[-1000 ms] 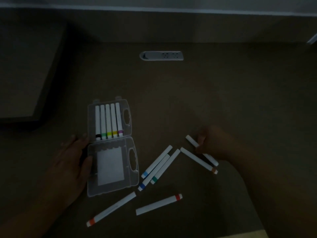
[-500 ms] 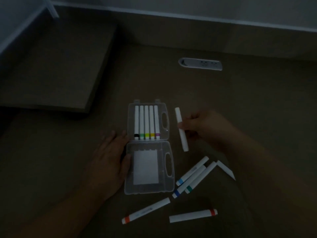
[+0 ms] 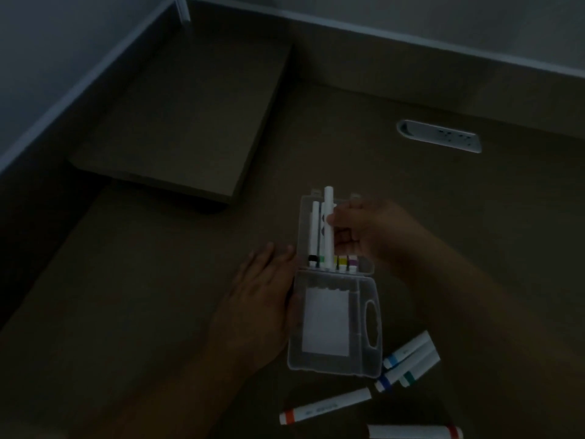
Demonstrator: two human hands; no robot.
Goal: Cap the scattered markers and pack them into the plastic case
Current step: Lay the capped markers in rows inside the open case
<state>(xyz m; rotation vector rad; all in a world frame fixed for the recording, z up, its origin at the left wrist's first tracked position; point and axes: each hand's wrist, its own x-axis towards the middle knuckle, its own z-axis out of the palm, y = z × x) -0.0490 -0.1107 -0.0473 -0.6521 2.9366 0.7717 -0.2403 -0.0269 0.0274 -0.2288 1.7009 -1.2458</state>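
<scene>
Head view was dim: one brown tabletop (image 3: 158, 312) filled nearly everything, with one raised slab (image 3: 190, 122) at the far left, pale walls behind, and one oval socket plate (image 3: 440, 135) set into the surface at the far right. One clear plastic case (image 3: 335, 312) lay open in the middle, lid half nearest the camera with a white sheet inside. Two hands were in play: the left hand (image 3: 259, 308) lay flat with straight fingers against the case's left edge, and the right hand (image 3: 370, 229) pinched one white marker (image 3: 329, 226), upright over the far half of the case. Under it, five markers (image 3: 332, 261) sat in the tray, coloured bands showing black, green, yellow and purple, the middle one mostly covered. Loose on the table, five more: three bunched markers (image 3: 408, 362) just right of the case, with light blue, dark blue and green bands, one orange-banded marker (image 3: 326, 406) below the case, and one red-banded marker (image 3: 414, 433) at the bottom edge, partly cut off.
</scene>
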